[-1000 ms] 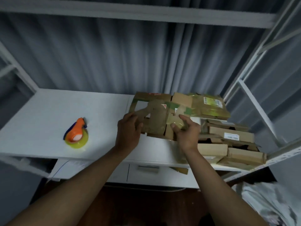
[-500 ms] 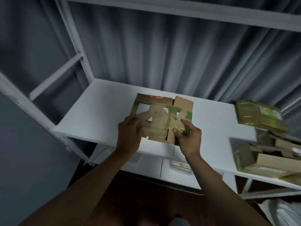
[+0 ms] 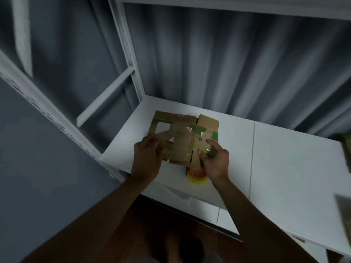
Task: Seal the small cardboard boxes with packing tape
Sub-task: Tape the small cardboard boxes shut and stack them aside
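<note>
Cardboard, a flattened box (image 3: 183, 138), sits between your hands over the shelf (image 3: 284, 158): left hand (image 3: 147, 158) grips its left edge, right hand (image 3: 214, 161) pinches its near-right corner. Tape dispenser (image 3: 197, 174) lies just beneath and nearest your right hand, so reach with that one.

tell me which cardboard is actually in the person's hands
The flattened box at centre, held by left hand and right hand; the other cardboard lies untouched at the right edge.

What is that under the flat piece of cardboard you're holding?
Under the near edge of the flattened cardboard box a tape dispenser rests on the white table: orange top, yellowish roll. Its far part is covered by the cardboard and the right hand.
</note>
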